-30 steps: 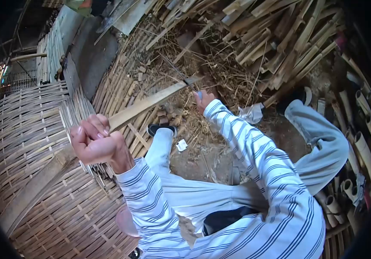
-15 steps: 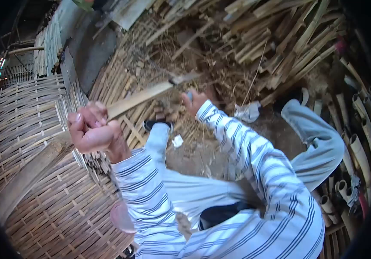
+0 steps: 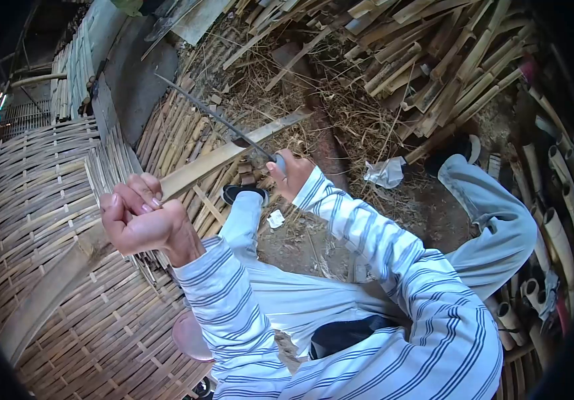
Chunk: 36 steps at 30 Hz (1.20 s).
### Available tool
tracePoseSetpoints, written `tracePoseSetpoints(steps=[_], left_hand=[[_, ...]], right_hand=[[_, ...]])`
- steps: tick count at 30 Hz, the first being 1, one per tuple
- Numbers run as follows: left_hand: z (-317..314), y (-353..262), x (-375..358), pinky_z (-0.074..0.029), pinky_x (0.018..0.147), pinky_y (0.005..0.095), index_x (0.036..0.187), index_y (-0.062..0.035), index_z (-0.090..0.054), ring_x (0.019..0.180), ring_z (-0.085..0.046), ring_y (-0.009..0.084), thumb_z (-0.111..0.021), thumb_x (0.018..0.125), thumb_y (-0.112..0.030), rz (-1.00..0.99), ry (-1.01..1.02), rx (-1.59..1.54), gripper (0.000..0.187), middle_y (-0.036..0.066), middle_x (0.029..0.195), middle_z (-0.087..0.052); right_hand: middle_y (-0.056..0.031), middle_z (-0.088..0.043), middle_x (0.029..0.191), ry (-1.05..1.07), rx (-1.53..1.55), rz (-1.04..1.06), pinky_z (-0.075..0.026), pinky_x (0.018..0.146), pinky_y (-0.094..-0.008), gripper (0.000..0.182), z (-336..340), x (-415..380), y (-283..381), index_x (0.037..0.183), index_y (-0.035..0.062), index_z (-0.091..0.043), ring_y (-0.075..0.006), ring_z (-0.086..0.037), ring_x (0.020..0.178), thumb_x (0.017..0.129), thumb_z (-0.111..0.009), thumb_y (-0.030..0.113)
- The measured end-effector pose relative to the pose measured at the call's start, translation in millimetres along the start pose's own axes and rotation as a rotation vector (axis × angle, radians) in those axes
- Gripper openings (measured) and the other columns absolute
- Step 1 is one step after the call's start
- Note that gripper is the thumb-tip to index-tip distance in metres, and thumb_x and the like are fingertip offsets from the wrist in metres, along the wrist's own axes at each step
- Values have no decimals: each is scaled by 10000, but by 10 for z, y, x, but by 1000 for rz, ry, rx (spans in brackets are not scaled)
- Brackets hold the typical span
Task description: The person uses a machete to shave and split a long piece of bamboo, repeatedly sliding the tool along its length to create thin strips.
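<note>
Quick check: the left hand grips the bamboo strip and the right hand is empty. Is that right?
Not quite: the right hand isn't empty. The head view shows it holding a long-bladed knife by the handle. The left hand does grip the bamboo strip.

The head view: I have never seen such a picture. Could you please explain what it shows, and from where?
There is no machine here. A person wears a camera on the head, looking forward and down at their own bare hands. The left hand grips a long split-bamboo strip. The right hand holds a knife, whose thin blade crosses the strip in this view; whether they touch, I cannot tell. A woven bamboo panel is at left, dry shavings litter the ground ahead, and split bamboo is piled at upper right.
</note>
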<state>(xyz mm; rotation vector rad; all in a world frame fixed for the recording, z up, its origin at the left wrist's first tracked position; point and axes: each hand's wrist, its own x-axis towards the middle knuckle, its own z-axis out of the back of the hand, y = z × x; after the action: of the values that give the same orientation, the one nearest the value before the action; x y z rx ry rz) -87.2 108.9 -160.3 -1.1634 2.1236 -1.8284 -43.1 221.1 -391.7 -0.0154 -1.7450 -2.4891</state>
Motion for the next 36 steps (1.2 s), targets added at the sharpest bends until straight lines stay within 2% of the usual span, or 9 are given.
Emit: tracePoseSetpoints(steps=[7,13,20,26,27,31,34,35,36], left_hand=[[343,14,22,-196,424,267,492,-161,-220,382,-197,114,-363,752,-131,26,-149,78,298,-3,421,-199],[124,-29,-216,-211,444,265,491,-134,-247,403,-231,124,-384,739,-85,-36,-182,141,288,19,425,-246],[-143,11,-157,-280,465,279,509,-110,-297,416,-321,141,-464,780,-152,-16,-164,103,320,39,441,-288],[-199,-270,-230,-432,671,343,693,-97,-422,643,-519,184,-566,819,-433,46,38,252,386,69,642,-460],[-80,-309,-150,-440,757,377,825,-103,-456,802,-562,200,-558,828,-403,91,169,275,317,99,796,-539],[62,-609,13,-407,928,429,1029,-106,-549,1045,-537,279,-477,868,-302,-21,374,166,264,115,1069,-592],[160,-758,320,-413,943,413,966,-114,-582,1029,-556,308,-469,891,-277,-153,492,-60,212,121,1009,-619],[-119,-852,173,-481,766,360,773,-96,-579,753,-605,247,-472,906,-258,-91,179,-45,236,89,728,-608],[-37,-861,208,-470,680,342,729,-95,-540,643,-552,209,-464,913,-252,-31,302,-66,254,71,644,-548]], right_hand=[[-202,-602,600,78,-78,-54,-492,518,-482,420,-230,-59,-110,1033,17,-489,-382,-617,575,894,-480,414],[-216,-575,574,-64,78,-234,-480,489,-470,432,-152,-249,258,969,19,-501,-390,-607,561,907,-463,445],[-203,-542,516,-144,217,13,-444,422,-467,417,346,-376,1086,935,8,-472,-402,-584,505,925,-458,425],[-211,-529,522,-20,228,-28,-428,420,-462,385,436,-356,1119,988,-14,-475,-407,-572,501,928,-482,366],[-218,-528,519,-50,202,-14,-436,424,-460,402,425,-344,1067,992,-20,-479,-405,-575,501,928,-478,376],[-218,-528,514,-58,179,-22,-439,423,-456,422,447,-337,992,1002,-30,-485,-406,-575,499,929,-475,385],[-215,-528,512,-59,172,-32,-443,426,-450,429,408,-351,984,1008,-33,-487,-404,-577,501,929,-475,389],[-213,-526,509,-79,172,-14,-446,428,-447,430,413,-345,999,1008,-32,-488,-401,-577,500,929,-474,390],[-210,-524,505,-96,171,0,-449,431,-444,431,422,-345,1009,1008,-31,-489,-398,-577,499,929,-473,392]])
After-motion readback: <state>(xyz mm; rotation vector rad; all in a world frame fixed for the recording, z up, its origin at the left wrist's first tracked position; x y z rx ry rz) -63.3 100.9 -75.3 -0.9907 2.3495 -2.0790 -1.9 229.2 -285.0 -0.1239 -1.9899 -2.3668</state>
